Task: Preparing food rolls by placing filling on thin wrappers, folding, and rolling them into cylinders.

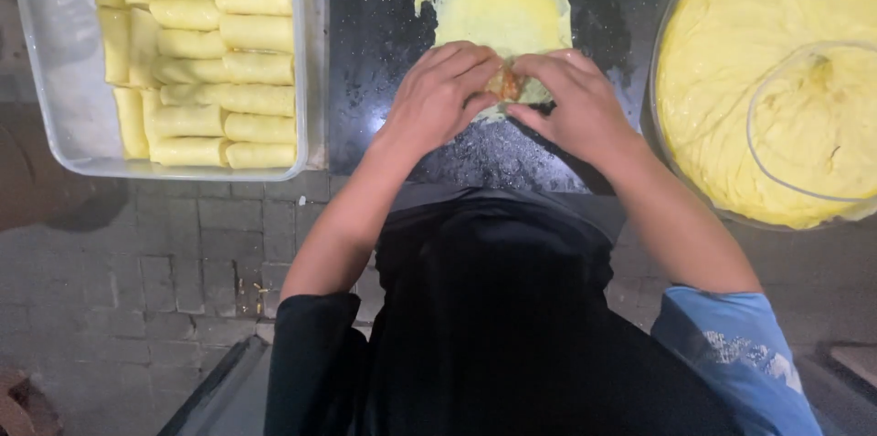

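At far left, a clear tray (55, 139) packed with finished yellow rolls (224, 34), long axes running left to right, well apart from the work. At centre, on the dark bench (375, 25), a thin yellow wrapper (502, 2) lying flat, extending away from the body beyond both hands. Left hand (438, 94) and right hand (575, 103) side by side, fingertips meeting, pinched together on the wrapper's near edge folded over a brownish filling (504, 83). Equally near, both hands; fold axis running left to right between them. At far right, a large bowl (660, 62) of yellow batter (722, 62), untouched.
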